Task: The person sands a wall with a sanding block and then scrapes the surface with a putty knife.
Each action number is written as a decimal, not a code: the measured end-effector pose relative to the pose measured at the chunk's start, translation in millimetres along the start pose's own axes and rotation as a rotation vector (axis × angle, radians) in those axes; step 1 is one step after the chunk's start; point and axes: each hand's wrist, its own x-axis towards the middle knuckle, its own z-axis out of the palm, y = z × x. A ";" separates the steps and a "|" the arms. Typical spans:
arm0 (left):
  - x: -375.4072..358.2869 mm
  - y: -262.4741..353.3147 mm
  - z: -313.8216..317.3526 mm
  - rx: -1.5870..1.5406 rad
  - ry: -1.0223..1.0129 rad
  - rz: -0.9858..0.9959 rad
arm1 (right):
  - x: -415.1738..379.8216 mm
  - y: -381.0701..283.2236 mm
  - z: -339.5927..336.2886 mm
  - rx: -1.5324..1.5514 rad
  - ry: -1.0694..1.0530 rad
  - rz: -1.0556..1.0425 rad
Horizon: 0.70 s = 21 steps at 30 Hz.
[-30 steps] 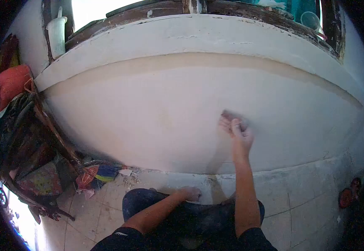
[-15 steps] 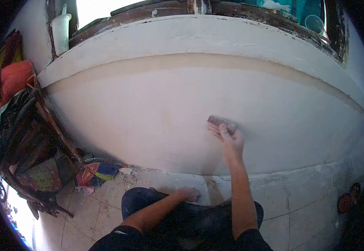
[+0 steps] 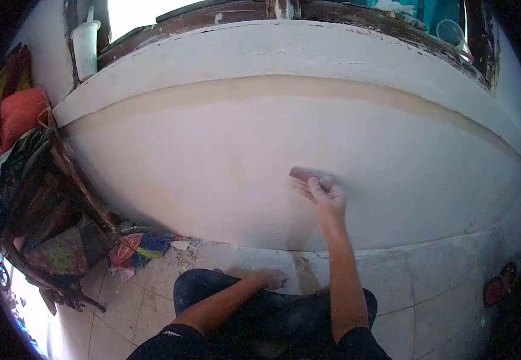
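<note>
My right hand (image 3: 326, 195) is closed around a brown sanding block (image 3: 308, 175), thumb on the near side and fingers along its lower edge. The block's face lies against the white wall (image 3: 212, 144), a little right of the middle. My left hand (image 3: 269, 279) rests low by my bent legs, close to the foot of the wall. Its fingers are small and partly blurred, so their pose does not show clearly.
A ledge (image 3: 242, 51) juts out above the wall, under a worn wooden window frame. A white container (image 3: 85, 51) and a clear cup (image 3: 449, 33) stand up there. Piled clutter with a red sack (image 3: 23, 111) is at left. Sandals (image 3: 494, 291) lie on the tiles (image 3: 395, 327).
My right hand has slid slightly left and down along the wall with the sanding block. My left hand stays in about the same place.
</note>
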 end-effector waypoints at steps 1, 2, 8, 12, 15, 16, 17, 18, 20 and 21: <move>-0.3 1.4 -3.6 0.013 -0.050 0.014 | 0.0 5.1 1.7 0.051 -0.005 -0.003; -1.6 0.4 -9.1 0.026 -0.096 0.024 | 1.5 7.8 3.3 0.104 -0.015 -0.008; -41.6 22.9 -34.5 -0.090 0.075 -0.002 | 5.7 -54.8 -36.9 0.215 0.331 -0.307; -25.3 6.7 -16.8 0.053 0.069 0.061 | 6.9 -32.3 -24.6 0.203 0.163 -0.160; -8.9 1.2 -4.9 0.080 0.053 0.104 | 5.7 16.4 3.8 -0.102 0.087 -0.077; -4.5 0.3 -3.4 0.083 0.005 0.077 | 6.2 19.3 -3.4 -0.104 0.101 -0.081; 0.2 -1.3 -3.6 0.092 -0.042 0.051 | 7.3 21.4 -10.6 -0.106 0.033 -0.073; -2.4 3.2 -9.8 0.105 -0.047 0.058 | 8.2 19.3 -13.9 -0.107 -0.038 -0.066; -16.5 14.0 -22.5 0.048 -0.096 -0.013 | 9.0 -11.4 -26.5 0.007 0.095 -0.099; -14.9 10.8 -19.3 0.045 -0.097 -0.016 | 8.7 -26.9 -33.8 0.117 0.220 -0.118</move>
